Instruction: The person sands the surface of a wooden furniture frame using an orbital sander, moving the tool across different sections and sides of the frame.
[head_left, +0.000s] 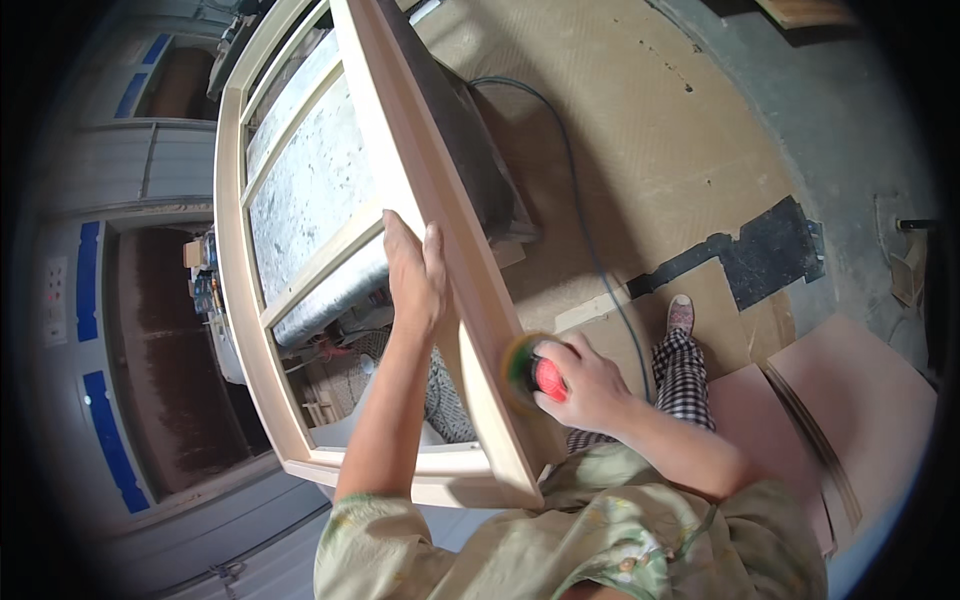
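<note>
A pale wooden frame with several crossbars (439, 187) is tilted up before me, its broad outer side facing right. My left hand (417, 281) grips the near rail of the frame around its middle, the thumb and a finger over the edge. My right hand (592, 382) holds a round hand-held sander (551, 380) with a red and black body, blurred by motion. The sander's disc lies against the outer side of the frame near its lower end. The fingers under the sander are partly hidden.
A speckled padded work surface (315, 187) lies behind the frame. A thin dark hose (571, 161) runs over the cardboard-covered floor (675, 127), past a black patch (776, 251). Flat pale panels (855, 405) stand at lower right, near my shoe (680, 315).
</note>
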